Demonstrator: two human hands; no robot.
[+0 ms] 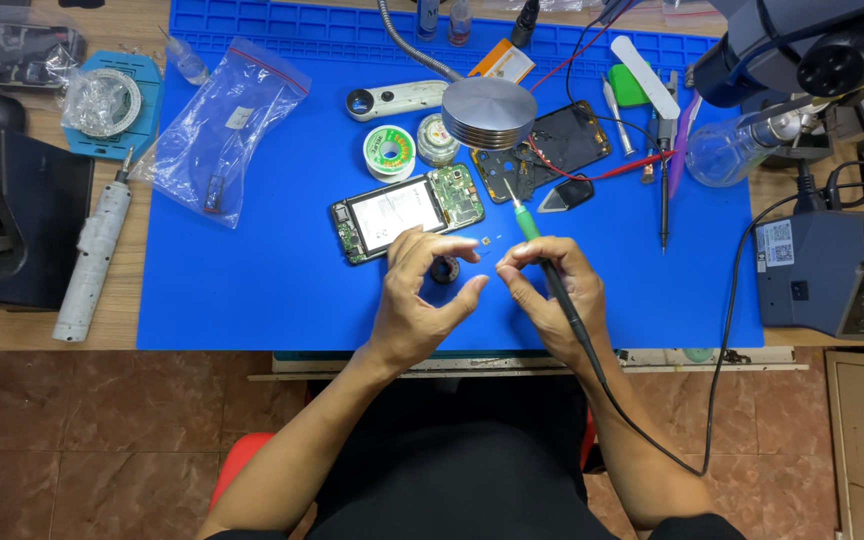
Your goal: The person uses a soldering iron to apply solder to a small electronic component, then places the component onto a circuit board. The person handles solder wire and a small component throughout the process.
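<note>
My right hand (552, 295) grips a green-handled soldering iron (530, 225) with its tip pointing up toward the opened phone. My left hand (417, 295) hovers beside it with thumb and forefinger pinched together near a small dark round object (445, 269) on the mat; whether the fingers hold anything I cannot tell. The opened phone (407, 212), with its circuit board showing, lies just above both hands on the blue mat (252, 290). A tiny part (488, 241) rests on the mat between the hands.
A solder spool (389, 153), a round tin (438, 139), a magnifier (392, 100), a metal lamp head (489, 112) and a black phone back cover (552, 148) lie further up. Plastic bag (220, 130) at left. Tweezers and tools at right; the soldering station (827, 275) is at the far right.
</note>
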